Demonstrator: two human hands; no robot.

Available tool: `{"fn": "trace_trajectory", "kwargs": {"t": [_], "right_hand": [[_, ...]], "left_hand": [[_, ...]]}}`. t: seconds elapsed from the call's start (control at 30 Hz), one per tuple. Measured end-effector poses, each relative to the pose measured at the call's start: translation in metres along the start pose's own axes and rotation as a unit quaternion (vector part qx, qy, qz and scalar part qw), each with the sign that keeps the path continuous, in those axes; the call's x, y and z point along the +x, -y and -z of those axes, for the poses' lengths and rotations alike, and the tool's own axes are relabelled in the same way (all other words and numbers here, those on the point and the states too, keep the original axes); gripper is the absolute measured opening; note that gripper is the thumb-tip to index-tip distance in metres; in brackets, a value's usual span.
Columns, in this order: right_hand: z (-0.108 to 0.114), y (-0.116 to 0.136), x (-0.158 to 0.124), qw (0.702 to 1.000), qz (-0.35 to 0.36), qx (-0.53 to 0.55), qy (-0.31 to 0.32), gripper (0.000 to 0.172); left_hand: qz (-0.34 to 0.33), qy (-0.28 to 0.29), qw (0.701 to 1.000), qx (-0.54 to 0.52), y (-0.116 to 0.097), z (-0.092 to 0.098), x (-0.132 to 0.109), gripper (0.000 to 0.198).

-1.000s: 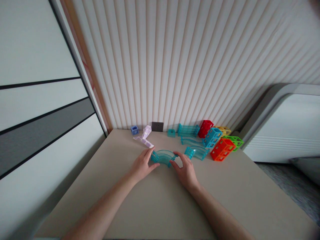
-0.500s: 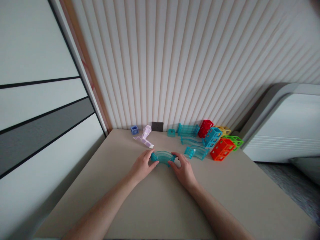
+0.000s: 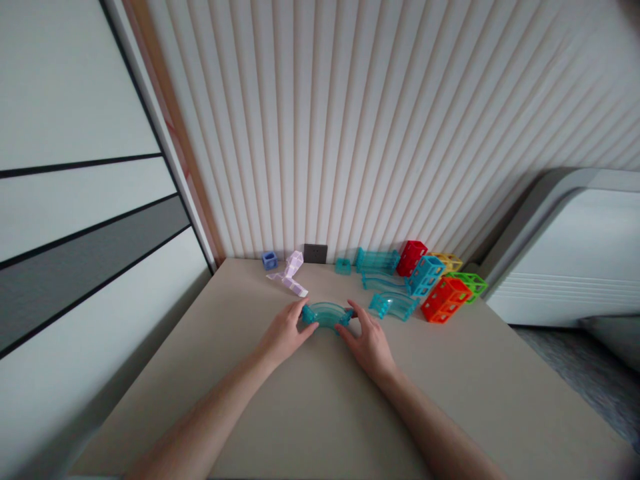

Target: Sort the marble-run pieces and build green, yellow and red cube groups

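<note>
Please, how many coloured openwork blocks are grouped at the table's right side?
5: red block at back left, light blue block in the middle, yellow block behind it, green block at right, orange block in front. Others may be hidden.

No text, label, brand, number or sign is showing legibly anywhere: the teal curved track piece point(image 3: 327, 315) at centre and the dark wall socket point(image 3: 315, 253) above are bearing no readable marks.
</note>
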State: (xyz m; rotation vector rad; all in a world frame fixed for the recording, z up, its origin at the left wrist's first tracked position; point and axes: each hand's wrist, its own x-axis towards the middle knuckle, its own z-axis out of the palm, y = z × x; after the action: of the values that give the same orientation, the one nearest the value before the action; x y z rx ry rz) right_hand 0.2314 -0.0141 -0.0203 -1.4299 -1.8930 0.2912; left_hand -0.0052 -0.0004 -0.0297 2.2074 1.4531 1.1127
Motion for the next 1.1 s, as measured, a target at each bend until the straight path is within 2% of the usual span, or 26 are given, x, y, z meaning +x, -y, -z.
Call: {"fn": "trace_trajectory", "kwargs": {"t": [0.17, 0.43, 0.73, 0.83, 0.97, 1.1], "right_hand": [[-0.001, 0.001, 0.000, 1.000, -0.017, 0.001, -0.004, 0.058], [-0.001, 0.000, 0.000, 1.000, -0.006, -0.021, -0.019, 0.062], [-0.003, -0.003, -0.001, 0.999, -0.039, -0.016, 0.006, 0.073], [-0.006, -0.006, -0.002, 0.998, -0.041, -0.036, 0.024, 0.081], [-0.011, -0.010, -0.004, 0.995, -0.039, -0.070, 0.056, 0.095], [-0.011, -0.010, -0.004, 0.994, -0.037, -0.075, 0.070, 0.092]], "left_hand": [[0.000, -0.002, 1.000, 0.001, 0.001, 0.000, 0.000, 0.053], [-0.002, -0.003, 1.000, 0.006, -0.003, 0.001, 0.001, 0.051], [0.005, 0.007, 1.000, -0.004, 0.000, -0.001, 0.001, 0.049], [0.011, 0.017, 1.000, 0.002, -0.001, -0.001, 0.000, 0.058], [0.032, 0.038, 0.998, 0.036, 0.001, -0.001, -0.002, 0.080], [0.057, 0.058, 0.995, 0.061, 0.003, -0.001, -0.003, 0.084]]}}
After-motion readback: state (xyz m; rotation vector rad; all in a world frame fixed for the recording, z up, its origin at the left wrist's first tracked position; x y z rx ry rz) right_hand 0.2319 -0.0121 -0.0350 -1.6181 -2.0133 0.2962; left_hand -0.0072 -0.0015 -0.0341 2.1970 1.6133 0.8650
